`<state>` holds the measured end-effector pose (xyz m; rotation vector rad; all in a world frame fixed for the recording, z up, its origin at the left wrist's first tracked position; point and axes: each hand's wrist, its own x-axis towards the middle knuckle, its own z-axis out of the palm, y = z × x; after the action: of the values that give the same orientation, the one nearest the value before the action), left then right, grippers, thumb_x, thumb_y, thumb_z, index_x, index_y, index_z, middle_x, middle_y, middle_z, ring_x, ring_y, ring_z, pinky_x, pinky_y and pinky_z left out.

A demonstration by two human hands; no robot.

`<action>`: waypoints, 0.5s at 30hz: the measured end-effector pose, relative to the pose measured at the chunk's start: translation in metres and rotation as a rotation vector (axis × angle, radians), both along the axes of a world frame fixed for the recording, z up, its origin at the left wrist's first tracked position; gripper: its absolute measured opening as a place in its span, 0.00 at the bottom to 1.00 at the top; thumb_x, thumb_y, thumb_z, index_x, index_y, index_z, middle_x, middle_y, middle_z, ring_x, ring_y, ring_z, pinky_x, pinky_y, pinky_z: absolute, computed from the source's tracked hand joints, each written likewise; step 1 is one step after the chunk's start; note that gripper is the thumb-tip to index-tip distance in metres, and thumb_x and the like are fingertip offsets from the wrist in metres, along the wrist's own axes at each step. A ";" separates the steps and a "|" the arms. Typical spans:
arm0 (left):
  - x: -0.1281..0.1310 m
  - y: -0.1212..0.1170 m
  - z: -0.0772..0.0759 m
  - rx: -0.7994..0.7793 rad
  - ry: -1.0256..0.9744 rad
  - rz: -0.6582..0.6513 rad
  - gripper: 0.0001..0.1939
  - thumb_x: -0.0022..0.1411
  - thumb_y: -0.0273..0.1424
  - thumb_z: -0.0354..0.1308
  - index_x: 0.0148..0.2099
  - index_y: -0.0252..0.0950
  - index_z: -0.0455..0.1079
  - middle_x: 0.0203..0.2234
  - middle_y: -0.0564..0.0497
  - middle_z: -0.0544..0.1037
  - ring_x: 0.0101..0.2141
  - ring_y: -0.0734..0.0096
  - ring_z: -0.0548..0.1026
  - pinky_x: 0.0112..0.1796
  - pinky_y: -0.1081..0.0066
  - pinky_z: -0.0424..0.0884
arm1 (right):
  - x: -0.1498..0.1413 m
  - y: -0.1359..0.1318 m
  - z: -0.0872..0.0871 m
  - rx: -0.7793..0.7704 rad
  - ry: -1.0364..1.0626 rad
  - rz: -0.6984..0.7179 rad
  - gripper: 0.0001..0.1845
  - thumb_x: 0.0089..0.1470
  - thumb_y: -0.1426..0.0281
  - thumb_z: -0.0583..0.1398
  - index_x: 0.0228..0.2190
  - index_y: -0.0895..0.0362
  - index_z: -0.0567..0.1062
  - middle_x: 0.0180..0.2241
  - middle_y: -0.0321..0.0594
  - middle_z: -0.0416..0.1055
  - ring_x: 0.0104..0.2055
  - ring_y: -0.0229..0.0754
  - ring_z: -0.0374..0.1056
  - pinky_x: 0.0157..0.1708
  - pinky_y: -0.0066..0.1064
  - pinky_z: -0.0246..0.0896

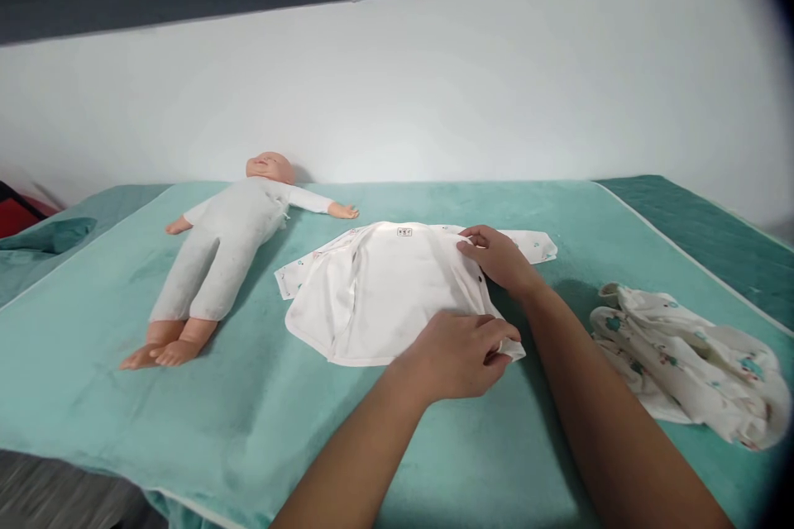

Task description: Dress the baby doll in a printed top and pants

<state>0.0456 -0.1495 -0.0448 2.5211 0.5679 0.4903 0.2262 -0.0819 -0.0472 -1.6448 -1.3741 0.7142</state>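
Note:
A white baby shirt [397, 289] lies spread open with its plain inside up, a small printed label at the neck and patterned sleeves out to both sides. My left hand [462, 354] reaches across its lower part and pinches the bottom right corner of the front panel. Higher up, my right hand [496, 258] has its fingers closed on the shirt's right edge near the sleeve. A dark snap shows on that edge between the two hands. To the left a baby doll [229, 223] in a white cloth body lies on its back.
A bundled white printed baby garment [688, 355] rests to the right of my right forearm. Everything lies on a green padded sheet [204, 430] with a pale seam. A white wall [397, 99] rises behind it. Something red and black [18, 211] is at the far left.

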 end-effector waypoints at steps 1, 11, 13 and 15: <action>0.000 0.000 0.000 -0.030 -0.030 0.012 0.11 0.65 0.30 0.53 0.49 0.42 0.70 0.32 0.55 0.79 0.32 0.71 0.76 0.34 0.70 0.67 | -0.002 0.001 -0.001 0.016 0.037 -0.012 0.13 0.51 0.61 0.60 0.38 0.54 0.74 0.30 0.35 0.72 0.31 0.39 0.65 0.30 0.30 0.58; 0.007 -0.008 -0.003 -0.040 -0.398 0.059 0.11 0.70 0.36 0.50 0.46 0.38 0.71 0.34 0.49 0.79 0.35 0.71 0.76 0.40 0.70 0.72 | -0.006 0.011 -0.010 0.040 0.183 -0.024 0.12 0.52 0.65 0.58 0.40 0.54 0.72 0.44 0.43 0.77 0.44 0.45 0.71 0.42 0.36 0.64; 0.009 -0.010 -0.004 -0.013 -0.378 -0.008 0.11 0.70 0.36 0.51 0.48 0.38 0.71 0.37 0.49 0.81 0.39 0.70 0.77 0.44 0.69 0.71 | -0.001 0.011 -0.008 0.045 0.086 -0.064 0.13 0.52 0.66 0.59 0.41 0.54 0.73 0.44 0.43 0.77 0.46 0.46 0.71 0.46 0.38 0.62; 0.010 -0.010 -0.005 0.011 -0.336 -0.048 0.12 0.70 0.36 0.50 0.48 0.39 0.71 0.40 0.50 0.81 0.43 0.68 0.77 0.46 0.68 0.70 | 0.004 0.011 -0.005 0.028 -0.010 -0.115 0.14 0.52 0.66 0.59 0.41 0.54 0.74 0.40 0.42 0.77 0.43 0.46 0.71 0.46 0.39 0.62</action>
<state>0.0556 -0.1594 -0.0497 2.3832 0.3757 0.8776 0.2302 -0.0711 -0.0526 -1.6919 -1.2797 0.6183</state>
